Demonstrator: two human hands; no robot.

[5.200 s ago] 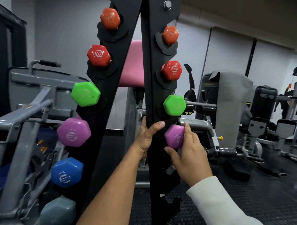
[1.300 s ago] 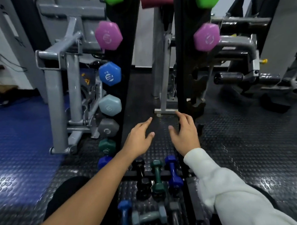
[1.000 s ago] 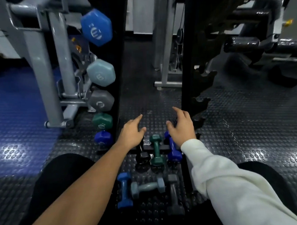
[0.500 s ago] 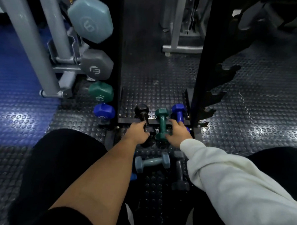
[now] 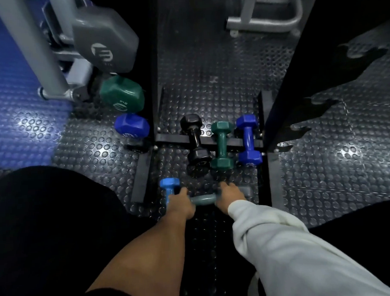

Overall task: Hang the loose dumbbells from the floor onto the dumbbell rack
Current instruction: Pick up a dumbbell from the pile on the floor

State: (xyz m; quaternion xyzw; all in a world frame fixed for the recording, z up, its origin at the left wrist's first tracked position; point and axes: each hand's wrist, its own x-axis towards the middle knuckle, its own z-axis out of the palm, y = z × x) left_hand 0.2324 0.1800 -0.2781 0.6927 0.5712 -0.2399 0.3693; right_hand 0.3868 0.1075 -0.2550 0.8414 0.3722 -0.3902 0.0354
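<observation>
Low over the studded floor (image 5: 208, 69), both arms are stretched down: the light-blue dumbbell (image 5: 169, 189) is gripped by the left hand (image 5: 181, 205), while the grey-blue dumbbell (image 5: 203, 199) is touched by the right hand (image 5: 229, 196), its finger state unclear.

Five loose dumbbells (image 5: 221, 145) on the floor (image 5: 208, 75), three racked dumbbells (image 5: 122, 97), two hands (image 5: 180, 205).

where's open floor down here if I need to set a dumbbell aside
Bare studded floor lies between the rack's two black uprights, beyond the black dumbbell. More lies right of the right upright. Crowded: the black, green and blue dumbbells across the base bar, and around both hands.
</observation>
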